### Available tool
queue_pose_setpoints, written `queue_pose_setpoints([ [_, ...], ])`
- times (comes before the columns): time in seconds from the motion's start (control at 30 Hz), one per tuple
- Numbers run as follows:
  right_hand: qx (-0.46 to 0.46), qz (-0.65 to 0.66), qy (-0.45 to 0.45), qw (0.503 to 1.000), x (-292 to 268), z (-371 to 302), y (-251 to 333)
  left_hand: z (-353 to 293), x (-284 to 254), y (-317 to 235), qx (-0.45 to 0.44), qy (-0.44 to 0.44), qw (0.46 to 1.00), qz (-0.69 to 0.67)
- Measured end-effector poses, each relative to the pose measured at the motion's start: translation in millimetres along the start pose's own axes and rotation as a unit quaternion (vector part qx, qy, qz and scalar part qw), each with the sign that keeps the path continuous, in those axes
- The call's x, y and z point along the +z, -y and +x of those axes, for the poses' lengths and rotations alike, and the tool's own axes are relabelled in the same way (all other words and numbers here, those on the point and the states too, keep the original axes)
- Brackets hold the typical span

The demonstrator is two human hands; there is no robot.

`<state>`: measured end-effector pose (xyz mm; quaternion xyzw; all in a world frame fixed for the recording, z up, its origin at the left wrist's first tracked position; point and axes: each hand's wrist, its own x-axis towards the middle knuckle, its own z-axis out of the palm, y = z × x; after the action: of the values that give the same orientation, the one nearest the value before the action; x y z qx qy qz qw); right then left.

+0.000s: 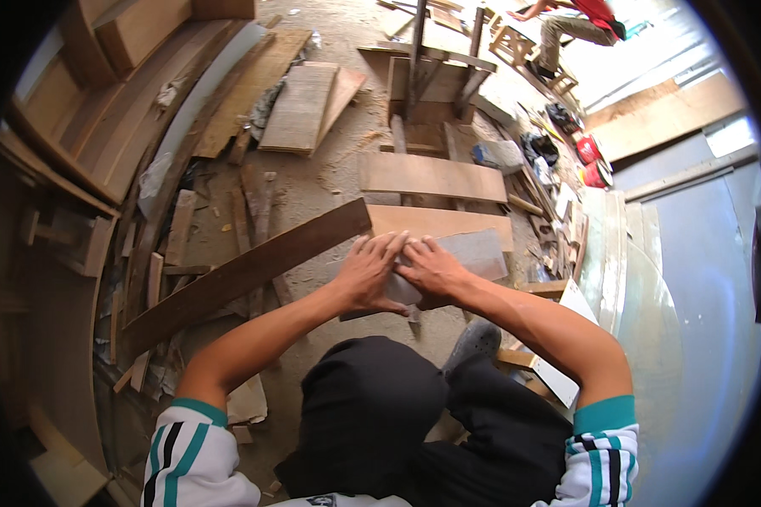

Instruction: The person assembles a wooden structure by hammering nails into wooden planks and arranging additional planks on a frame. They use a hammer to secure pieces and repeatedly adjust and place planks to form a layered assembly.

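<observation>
My left hand (372,272) and my right hand (432,269) meet in front of my knees, fingertips close together and fingers bent. Both grip a flat grey piece (479,252), whose smooth end sticks out to the right of my right hand. Its material is hard to tell, and my fingers hide much of its middle. Just beyond lies a light wooden board (448,219). A long dark brown board (254,269) slants from the lower left up toward my left hand.
Another light board (431,177) lies across wooden supports farther off. Dark upright wooden legs (416,63) stand behind it. Stacked planks (298,107) are at the far left, scraps (558,211) at right, and glass-like sheets (651,287) farther right. A person in red (579,25) sits at the far right.
</observation>
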<state>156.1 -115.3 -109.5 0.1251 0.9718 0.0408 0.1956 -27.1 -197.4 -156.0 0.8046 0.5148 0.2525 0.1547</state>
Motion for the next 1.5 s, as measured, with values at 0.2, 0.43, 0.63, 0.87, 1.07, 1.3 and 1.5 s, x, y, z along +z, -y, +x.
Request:
queue_pose_setpoints([
  [0.2, -0.008, 0.052, -0.019, 0.998, 18, -13, 12, -23, 21, -6, -0.033, 0.078, 0.996, -0.002],
  [0.43, 0.008, 0.108, -0.013, 0.994, 49, -24, -1, -2, 38, -10, -0.03, 0.108, 0.994, 0.001],
  [0.63, -0.004, 0.133, -0.048, 0.99, 71, -36, -37, 27, 41, -12, -0.029, 0.113, 0.993, 0.011],
  [0.87, 0.021, 0.133, -0.022, 0.991, 90, -51, -62, 52, 37, -3, 0.022, 0.113, 0.993, 0.017],
  [1.07, 0.041, -0.029, -0.271, 0.961, 146, -68, -75, 67, 16, 30, -0.023, 0.052, 0.993, 0.102],
  [1.3, 0.094, 0.098, -0.217, 0.967, 146, -83, -109, 54, -13, 99, -0.242, 0.067, 0.958, 0.138],
  [1.5, 0.125, 0.296, -0.181, 0.929, 147, -81, -151, 41, -24, 126, -0.322, 0.273, 0.899, 0.117],
])
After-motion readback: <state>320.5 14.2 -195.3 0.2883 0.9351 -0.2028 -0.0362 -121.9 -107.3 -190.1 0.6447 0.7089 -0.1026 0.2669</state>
